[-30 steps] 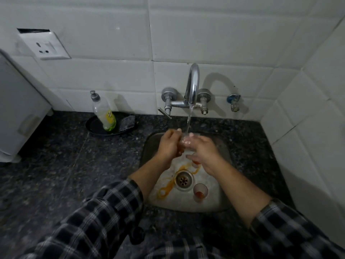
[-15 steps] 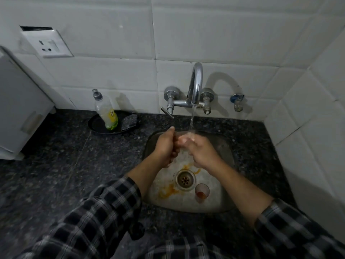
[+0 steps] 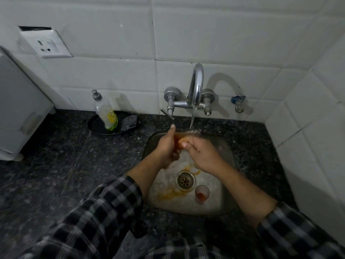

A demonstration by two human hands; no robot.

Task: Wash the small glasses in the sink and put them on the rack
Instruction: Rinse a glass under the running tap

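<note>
1. Glasses number two, both at one sink (image 3: pixel 211 206) set in the dark table (image 3: pixel 74 165).
2. Two hands meet at the sink's 12 o'clock: the left hand (image 3: pixel 166 146) wraps the held glass (image 3: pixel 178 139) and the right hand (image 3: pixel 203 156) curls its fingers onto it, under one running tap (image 3: pixel 196 86).
3. The second glass (image 3: pixel 202 194) stands upright at 5 o'clock of the drain (image 3: pixel 185 181), with red dregs inside.

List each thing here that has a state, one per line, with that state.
Tap: running.
Held glass: gripped by left hand and right hand, under the stream.
Sink: orange-stained, drain unplugged.
Second glass: upright, red dregs inside.
Soap bottle: upright, cap on.
</note>
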